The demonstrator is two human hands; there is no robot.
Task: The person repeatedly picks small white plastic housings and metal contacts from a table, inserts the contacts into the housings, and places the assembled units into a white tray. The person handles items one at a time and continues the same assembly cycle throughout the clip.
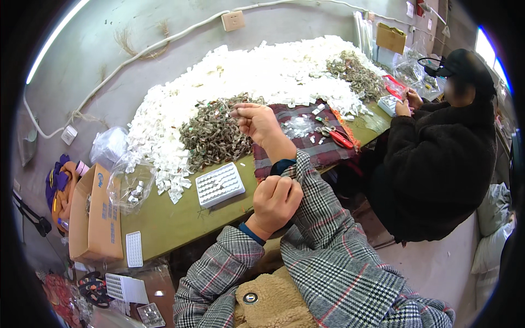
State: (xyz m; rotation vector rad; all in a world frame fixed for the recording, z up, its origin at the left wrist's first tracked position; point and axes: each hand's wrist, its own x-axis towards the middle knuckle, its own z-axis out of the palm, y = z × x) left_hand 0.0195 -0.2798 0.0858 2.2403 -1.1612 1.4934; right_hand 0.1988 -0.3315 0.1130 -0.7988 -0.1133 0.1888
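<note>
My left hand (276,205) is closed on the cuff of my right sleeve (305,174), a grey checked fabric with red lines, bunched at the wrist. Beyond it, my right hand (258,124) is raised over the edge of a heap of small dark grey-green twisted pieces (210,139). Its fingers are loosely bent, and I see nothing held in them. Just left of my left hand, a white tray with rows of small hollows (220,185) lies on the green table (180,224). A dark plaid cloth (281,113) spreads beside my right wrist, bearing red-handled pliers (340,138) and small clear pieces (299,126).
A large mound of small white pieces (246,68) lines the wall. At left stand a cardboard box (112,224) and a clear plastic bag (131,183). A co-worker in dark clothes (443,158) sits at right, holding a small thing near another white tray (387,104).
</note>
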